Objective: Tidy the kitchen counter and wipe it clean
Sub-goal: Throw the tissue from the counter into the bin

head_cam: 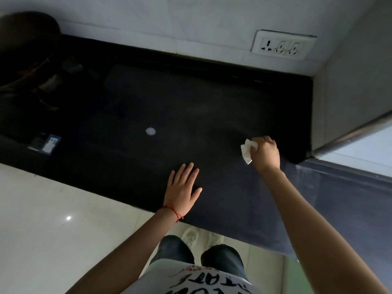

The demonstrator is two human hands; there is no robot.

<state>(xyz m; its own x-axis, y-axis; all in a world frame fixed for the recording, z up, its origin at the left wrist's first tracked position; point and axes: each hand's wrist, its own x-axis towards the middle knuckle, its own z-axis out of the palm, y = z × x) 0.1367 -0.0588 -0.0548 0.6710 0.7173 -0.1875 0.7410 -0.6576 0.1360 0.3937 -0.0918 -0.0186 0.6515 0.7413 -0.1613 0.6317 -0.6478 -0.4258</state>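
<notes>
A dark counter [212, 115] is seen from above, running along a pale wall [191, 22]. The left hand [182, 192] is laid flat on the counter near its front edge, palm down, fingers spread and released — nothing is grasped by it. A red thread [172, 212] is worn on that wrist. The right hand [265, 152] is clenched around a crumpled white tissue [247, 150], which is pressed against the counter surface towards the right end, near the corner where a side wall [350, 92] meets the counter. Part of the tissue projects from the left side of the fist.

A small white spot [150, 131] is present on the counter, well apart from the tissue and to its left. A small blue-and-white packet [45, 144] lies at the left end of the counter. Behind it, dim dark objects [31, 60] are visible — their identity cannot be told. A white socket plate [282, 45] is fixed to the wall above the counter's right end.
</notes>
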